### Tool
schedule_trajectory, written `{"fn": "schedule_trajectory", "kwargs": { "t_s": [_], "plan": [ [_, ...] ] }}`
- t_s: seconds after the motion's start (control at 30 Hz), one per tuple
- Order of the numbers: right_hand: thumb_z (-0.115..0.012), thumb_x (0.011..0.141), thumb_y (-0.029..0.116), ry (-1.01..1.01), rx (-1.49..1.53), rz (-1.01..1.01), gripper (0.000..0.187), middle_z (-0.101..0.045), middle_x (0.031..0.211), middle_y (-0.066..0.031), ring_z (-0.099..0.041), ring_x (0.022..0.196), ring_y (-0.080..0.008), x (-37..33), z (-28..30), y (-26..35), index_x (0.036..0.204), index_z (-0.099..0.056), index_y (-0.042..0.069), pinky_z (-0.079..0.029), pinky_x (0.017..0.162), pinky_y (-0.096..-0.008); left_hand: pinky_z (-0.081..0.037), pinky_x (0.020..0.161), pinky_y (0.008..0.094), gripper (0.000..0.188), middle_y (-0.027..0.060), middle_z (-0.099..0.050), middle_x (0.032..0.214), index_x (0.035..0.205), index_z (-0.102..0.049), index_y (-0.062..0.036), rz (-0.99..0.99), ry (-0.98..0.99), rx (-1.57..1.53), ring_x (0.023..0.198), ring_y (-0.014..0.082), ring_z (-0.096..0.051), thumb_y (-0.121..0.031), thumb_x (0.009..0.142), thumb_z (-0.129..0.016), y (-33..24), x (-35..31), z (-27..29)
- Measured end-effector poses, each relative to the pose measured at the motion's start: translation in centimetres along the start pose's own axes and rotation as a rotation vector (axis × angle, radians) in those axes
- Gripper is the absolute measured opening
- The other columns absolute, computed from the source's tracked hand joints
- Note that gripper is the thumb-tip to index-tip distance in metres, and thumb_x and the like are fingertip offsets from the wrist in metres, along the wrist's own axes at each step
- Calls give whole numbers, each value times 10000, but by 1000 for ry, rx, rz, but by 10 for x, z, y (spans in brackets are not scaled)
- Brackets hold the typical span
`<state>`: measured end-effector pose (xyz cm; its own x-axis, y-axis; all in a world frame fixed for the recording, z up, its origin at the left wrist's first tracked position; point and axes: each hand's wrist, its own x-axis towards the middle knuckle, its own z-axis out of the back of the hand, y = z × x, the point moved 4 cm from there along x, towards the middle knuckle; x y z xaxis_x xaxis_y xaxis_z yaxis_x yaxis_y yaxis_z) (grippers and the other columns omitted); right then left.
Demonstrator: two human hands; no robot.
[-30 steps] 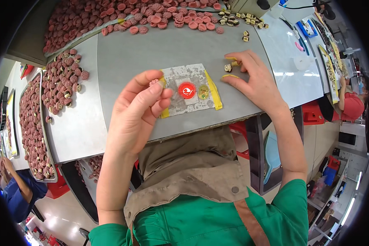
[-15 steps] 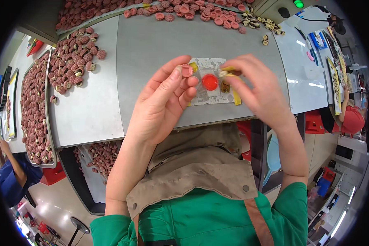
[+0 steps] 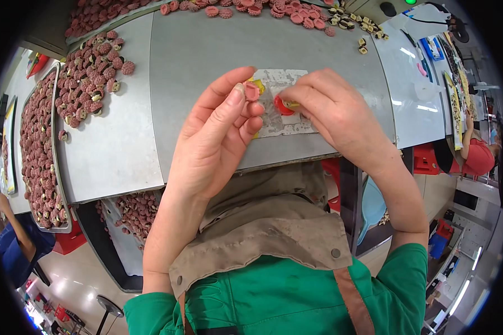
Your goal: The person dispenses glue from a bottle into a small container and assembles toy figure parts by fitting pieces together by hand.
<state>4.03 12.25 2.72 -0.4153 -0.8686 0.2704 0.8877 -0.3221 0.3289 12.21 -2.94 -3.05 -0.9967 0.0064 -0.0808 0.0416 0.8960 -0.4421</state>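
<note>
Between the thumb and fingers of my left hand (image 3: 207, 128) is a small pink hollow piece (image 3: 252, 91), its open side showing. My right hand (image 3: 335, 109) reaches over a small round red dish (image 3: 283, 105), fingertips pinched together at its right edge. A small pale yellowish piece (image 3: 291, 104) shows at those fingertips, partly hidden by them. Under the dish lies a stained white sheet (image 3: 274, 131) with yellow tape (image 3: 259, 85) at its edge. Part of the dish and the sheet is covered by my right hand.
Many pink hollow pieces (image 3: 307, 18) lie along the table's far edge, beside cream-and-dark small pieces (image 3: 369, 25). Joined pink-and-dark pieces (image 3: 92, 78) are piled at left, next to a full metal tray (image 3: 67, 228). Other people work at both sides; one wears a red top (image 3: 479, 156).
My right hand has moved left and down, bringing its pinched piece to the red dish. My left hand stays nearly in place, still holding the pink piece. The view has shifted slightly.
</note>
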Motion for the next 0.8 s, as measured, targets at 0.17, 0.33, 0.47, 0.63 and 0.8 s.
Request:
{"fn": "schedule_trajectory", "kwargs": {
  "t_s": [0.17,0.33,0.47,0.63,0.8],
  "plan": [
    [-666,721,-35,-71,10,16,270,-603,930,-76,-589,844,-258,-3,-5,-2,982,-656,34,-497,714,-352,-510,841,242,403,50,-589,1107,1373,-417,18,15,-61,58,957,114,-582,-119,1000,-487,1,2,-4],
    [-673,723,-23,25,61,102,247,-604,922,-77,-590,846,-252,1,2,-3,963,-661,35,-498,710,-354,-510,836,243,398,46,-580,1102,1369,-419,19,20,-29,56,960,113,-580,-132,1006,-478,1,-1,-2],
    [-683,715,-21,6,46,56,244,-599,909,-78,-586,841,-258,1,0,-1,951,-652,31,-495,703,-356,-513,836,245,396,46,-578,1095,1368,-416,19,29,-29,48,958,118,-591,-137,1008,-473,1,1,-7],
    [-678,705,-43,-126,-22,-92,262,-580,901,-82,-576,850,-268,-7,-4,9,952,-631,32,-490,726,-360,-517,838,248,390,56,-584,1107,1362,-420,15,59,-73,81,963,132,-603,-133,1006,-477,3,1,-10],
    [-660,728,-18,-92,-167,-114,213,-566,895,-95,-567,852,-286,-8,3,16,930,-611,27,-481,730,-374,-513,853,249,385,57,-585,1119,1353,-431,20,13,-37,81,981,136,-601,-126,1001,-486,4,0,-12]
  ]
}}
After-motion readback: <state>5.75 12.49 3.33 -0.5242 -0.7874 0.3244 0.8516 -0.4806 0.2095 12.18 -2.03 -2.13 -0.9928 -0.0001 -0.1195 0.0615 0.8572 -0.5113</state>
